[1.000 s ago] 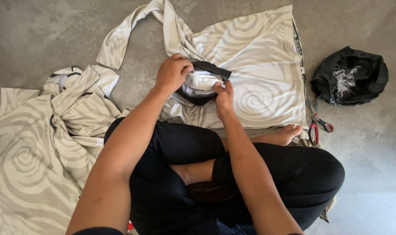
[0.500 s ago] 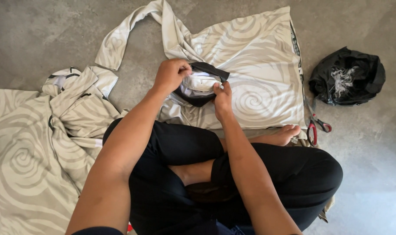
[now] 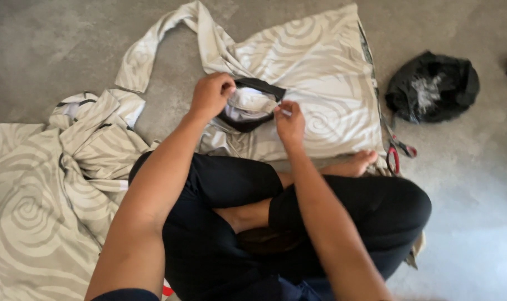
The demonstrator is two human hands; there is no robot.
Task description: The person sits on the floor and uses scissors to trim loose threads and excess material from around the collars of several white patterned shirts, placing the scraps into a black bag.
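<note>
My left hand (image 3: pixel 210 95) pinches the black-edged opening (image 3: pixel 252 103) of the grey swirl-patterned fabric cover (image 3: pixel 320 83) on the concrete floor (image 3: pixel 476 184); my right hand (image 3: pixel 289 120) grips its other side; uneven pulling could, I judge, tear that seam; red-handled scissors (image 3: pixel 395 153) lie near my foot.

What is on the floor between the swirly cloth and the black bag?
In the head view, red-handled scissors lie on the grey concrete floor at the edge of the cream swirl-patterned cloth; bare floor separates them from the crumpled black plastic bag.
</note>
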